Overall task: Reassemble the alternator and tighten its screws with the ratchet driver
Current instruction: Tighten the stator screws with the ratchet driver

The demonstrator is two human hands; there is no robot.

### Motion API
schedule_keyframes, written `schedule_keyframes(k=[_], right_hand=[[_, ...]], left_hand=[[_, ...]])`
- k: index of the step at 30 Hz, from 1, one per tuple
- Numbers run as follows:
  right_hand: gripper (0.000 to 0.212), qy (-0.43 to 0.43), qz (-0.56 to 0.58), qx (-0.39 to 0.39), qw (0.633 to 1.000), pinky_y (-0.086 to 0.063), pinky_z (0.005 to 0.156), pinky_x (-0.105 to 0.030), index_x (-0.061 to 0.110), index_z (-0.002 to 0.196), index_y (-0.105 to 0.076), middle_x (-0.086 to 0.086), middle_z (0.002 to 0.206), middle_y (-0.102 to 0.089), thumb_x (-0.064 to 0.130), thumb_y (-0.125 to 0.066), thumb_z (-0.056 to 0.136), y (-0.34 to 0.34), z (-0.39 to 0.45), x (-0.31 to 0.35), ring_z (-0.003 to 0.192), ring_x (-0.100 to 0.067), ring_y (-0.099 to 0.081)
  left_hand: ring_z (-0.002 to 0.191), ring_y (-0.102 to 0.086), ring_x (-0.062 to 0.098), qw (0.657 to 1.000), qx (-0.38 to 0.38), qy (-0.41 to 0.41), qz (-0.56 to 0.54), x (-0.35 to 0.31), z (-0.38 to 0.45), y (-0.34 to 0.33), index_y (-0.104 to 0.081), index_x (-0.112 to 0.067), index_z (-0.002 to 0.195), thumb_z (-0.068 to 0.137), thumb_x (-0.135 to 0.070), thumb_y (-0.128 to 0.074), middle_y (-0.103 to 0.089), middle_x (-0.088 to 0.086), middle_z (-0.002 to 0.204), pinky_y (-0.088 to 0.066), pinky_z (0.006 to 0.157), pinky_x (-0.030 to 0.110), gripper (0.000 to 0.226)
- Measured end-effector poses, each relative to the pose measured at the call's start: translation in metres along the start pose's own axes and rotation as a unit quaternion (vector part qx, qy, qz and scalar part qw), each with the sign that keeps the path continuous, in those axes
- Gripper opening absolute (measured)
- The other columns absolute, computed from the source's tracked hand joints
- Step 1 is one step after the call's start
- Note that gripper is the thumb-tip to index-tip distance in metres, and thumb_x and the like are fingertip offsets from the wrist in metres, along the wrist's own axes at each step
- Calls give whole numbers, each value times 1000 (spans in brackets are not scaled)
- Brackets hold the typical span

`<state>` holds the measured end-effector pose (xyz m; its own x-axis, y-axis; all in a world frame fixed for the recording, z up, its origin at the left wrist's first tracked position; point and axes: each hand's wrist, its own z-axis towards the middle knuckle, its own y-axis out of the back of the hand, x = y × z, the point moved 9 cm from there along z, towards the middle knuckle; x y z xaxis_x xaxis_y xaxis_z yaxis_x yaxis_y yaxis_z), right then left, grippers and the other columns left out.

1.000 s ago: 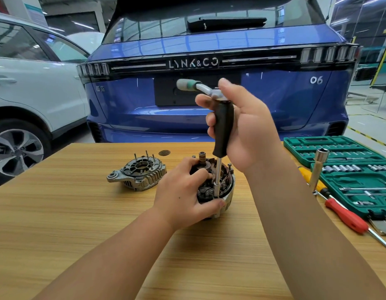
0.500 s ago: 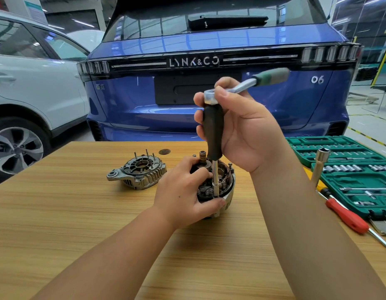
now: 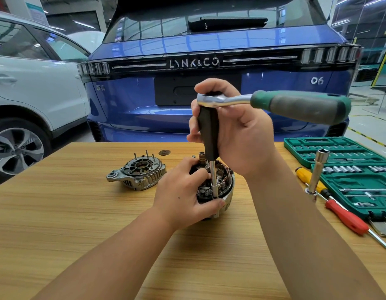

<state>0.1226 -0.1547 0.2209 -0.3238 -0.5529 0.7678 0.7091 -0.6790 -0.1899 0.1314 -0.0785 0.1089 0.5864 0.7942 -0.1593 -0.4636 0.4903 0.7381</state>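
Observation:
The open alternator body (image 3: 223,184), with copper windings showing, stands on the wooden table (image 3: 68,224). My left hand (image 3: 185,191) grips its near left side, thumb at the rim. My right hand (image 3: 237,131) holds the ratchet driver (image 3: 209,135) upright by its black handle, and the socket tip rests on a screw at the body's front rim. The ratchet's green handle (image 3: 300,106) sticks out to the right, above the hand. The separate alternator end cover (image 3: 140,173), with studs pointing up, lies to the left of the body.
A green socket case (image 3: 347,169) lies open at the right. A long socket (image 3: 318,172) stands beside it, next to a yellow screwdriver (image 3: 306,176) and a red screwdriver (image 3: 347,217). A small dark disc (image 3: 164,152) lies behind the cover. A blue car and a white car stand beyond the table.
The ratchet's green handle has swung from pointing left, across the back, to pointing right. My right hand has turned with it. My left hand and the alternator body stay put.

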Motion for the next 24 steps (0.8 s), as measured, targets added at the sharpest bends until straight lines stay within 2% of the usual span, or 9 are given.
schedule_keyframes(k=[4, 6, 9, 14, 17, 19, 20, 22, 24], right_hand=[[44, 7, 42, 11, 999, -40, 73, -39, 12, 113, -60, -12, 95, -53, 36, -28, 94, 5, 1, 2, 76, -26, -48], [36, 5, 25, -9, 1000, -39, 71, -36, 14, 114, -58, -11, 97, -55, 40, -43, 95, 10, 2, 3, 76, -24, -49], [17, 5, -29, -102, 994, -44, 66, -29, 16, 111, -58, -7, 92, -59, 23, -57, 95, 23, 2, 4, 71, -18, -52], [45, 29, -207, -262, 942, -52, 67, -27, 19, 120, -54, 4, 78, -59, 29, -75, 81, 34, -8, 12, 66, -7, -55], [43, 6, -127, -291, 948, -51, 63, -28, 12, 130, -51, -2, 78, -68, 20, -70, 92, 37, -10, 10, 61, -10, -55], [45, -44, -18, -269, 962, -48, 65, -28, 7, 133, -51, -7, 93, -74, 30, -63, 96, 38, -8, 1, 64, -13, -54], [43, -70, 20, -253, 965, -46, 68, -28, 6, 129, -55, -7, 99, -75, 36, -58, 98, 38, -7, -4, 66, -13, -53], [37, -99, 48, -234, 966, -45, 71, -28, 12, 106, -73, -1, 104, -74, 41, -52, 100, 40, -7, -10, 70, -13, -53], [33, -106, 60, -212, 970, -45, 71, -28, 17, 83, -81, 3, 99, -73, 39, -59, 94, 39, -7, -12, 70, -11, -57]], left_hand=[[92, -61, 21, 1000, 0, 2, -5, 0, 0, 0, -72, -25, 107, 73, -73, -58, -57, -1, 123, -49, 67, 30, 61], [94, -61, 21, 1000, 1, 3, -4, 0, 1, 0, -71, -25, 107, 73, -74, -58, -57, 0, 123, -51, 68, 32, 61], [95, -62, 20, 1000, -5, 1, -6, 0, 1, 0, -71, -24, 105, 72, -72, -60, -58, -1, 122, -51, 68, 33, 59], [94, -62, 21, 1000, -16, -3, -3, -1, -1, 1, -68, -26, 105, 72, -72, -61, -57, 0, 121, -48, 68, 31, 56], [95, -63, 21, 1000, -19, -4, 1, 0, -1, 1, -69, -26, 105, 72, -72, -60, -57, 0, 121, -49, 68, 32, 57], [95, -62, 22, 1000, -20, -2, 0, 0, -1, 1, -69, -25, 105, 72, -73, -60, -57, 0, 121, -51, 67, 33, 58], [95, -62, 21, 1000, -19, -2, 1, 1, -1, 1, -69, -25, 104, 72, -73, -60, -57, 0, 121, -51, 67, 33, 58], [95, -62, 21, 1000, -19, -5, 3, 1, -1, 1, -69, -24, 104, 73, -73, -60, -57, 0, 120, -52, 67, 32, 58], [96, -62, 21, 1000, -20, -10, 3, 0, -1, 1, -69, -24, 104, 73, -72, -60, -57, 0, 120, -52, 67, 33, 58]])
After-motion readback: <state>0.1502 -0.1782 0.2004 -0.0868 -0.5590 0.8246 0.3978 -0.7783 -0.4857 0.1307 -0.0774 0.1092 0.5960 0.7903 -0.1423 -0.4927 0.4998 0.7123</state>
